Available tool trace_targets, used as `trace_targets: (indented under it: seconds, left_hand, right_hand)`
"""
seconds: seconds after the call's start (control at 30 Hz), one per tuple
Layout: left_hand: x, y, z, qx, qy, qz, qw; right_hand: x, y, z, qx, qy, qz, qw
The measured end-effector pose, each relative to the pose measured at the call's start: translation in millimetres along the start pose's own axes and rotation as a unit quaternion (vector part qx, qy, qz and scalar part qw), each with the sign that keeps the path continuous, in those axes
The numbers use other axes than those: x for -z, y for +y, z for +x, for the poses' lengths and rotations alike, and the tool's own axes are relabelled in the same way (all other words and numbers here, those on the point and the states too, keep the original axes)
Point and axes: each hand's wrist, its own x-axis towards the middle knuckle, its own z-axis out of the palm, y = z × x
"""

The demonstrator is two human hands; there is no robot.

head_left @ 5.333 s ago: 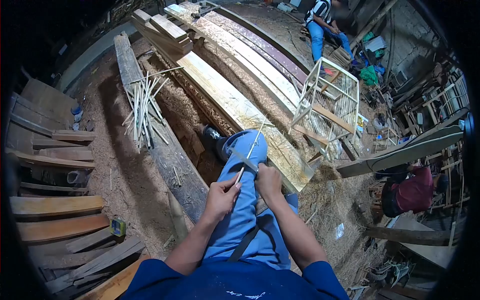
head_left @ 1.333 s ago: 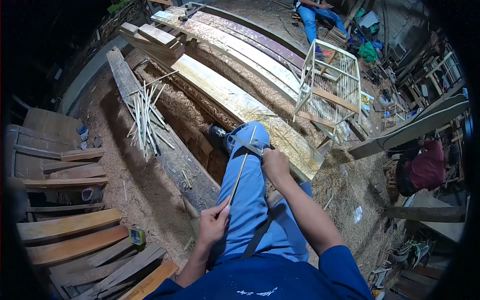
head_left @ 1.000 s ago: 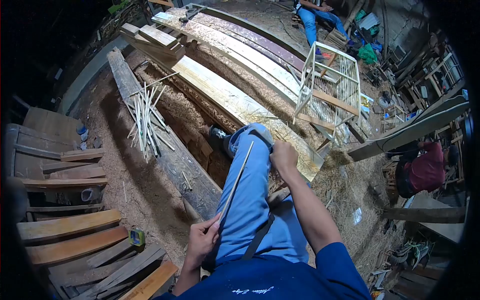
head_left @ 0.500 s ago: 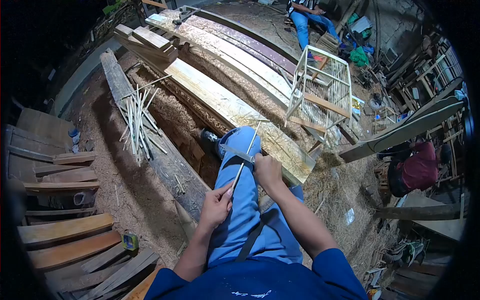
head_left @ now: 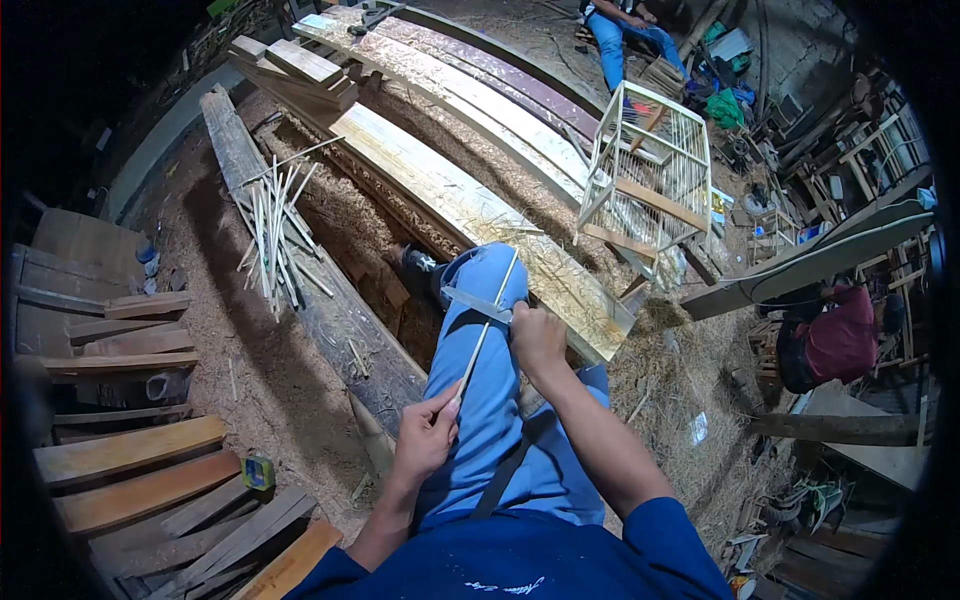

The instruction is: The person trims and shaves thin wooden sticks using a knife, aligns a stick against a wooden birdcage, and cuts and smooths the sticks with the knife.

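Note:
My left hand (head_left: 428,437) is closed around the near end of a thin, pale wooden stick (head_left: 474,361), which lies slanted along my jeans-covered thigh (head_left: 462,395). In my right hand (head_left: 538,343) is a knife (head_left: 474,302); its flat blade points left and crosses the stick near my knee. The handle is mostly hidden by my fingers. To the left, a loose pile of similar sticks (head_left: 270,230) rests on a weathered plank (head_left: 345,335).
Beyond my knee runs a pale board (head_left: 430,185) with shavings on it. A slatted wooden cage (head_left: 655,190) stands at its right. Cut boards (head_left: 140,450) lie at lower left. One person (head_left: 835,335) sits at right, another (head_left: 625,40) at the back.
My left hand has drawn back toward my body with the stick, which has slid under the blade. My right hand and the knife have stayed nearly in place on the knee.

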Motion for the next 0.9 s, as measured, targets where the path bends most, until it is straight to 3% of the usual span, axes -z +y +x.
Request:
trace_targets:
  seconds: [0.3, 0.4, 0.47, 0.83, 0.9]
  left_hand:
    - [0, 1, -12, -0.003, 0.01, 0.0, 1.0]
    - [0, 8, -35, 0.01, 0.025, 0.056, 0.998]
    - [9, 8, -56, 0.043, 0.021, 0.005, 0.999]
    - [20, 8, -33, 0.055, 0.013, -0.005, 0.998]
    - [20, 6, -26, 0.048, 0.008, -0.007, 0.999]
  right_hand:
    - [1, 0, -2, -0.014, -0.006, 0.016, 1.0]
    - [-2, 11, 12, -0.073, -0.008, 0.02, 0.997]
    - [-2, 28, 30, -0.111, -0.051, 0.039, 0.992]
    - [8, 1, 26, -0.123, -0.013, 0.091, 0.988]
    - [19, -13, 13, -0.068, -0.022, 0.075, 0.995]
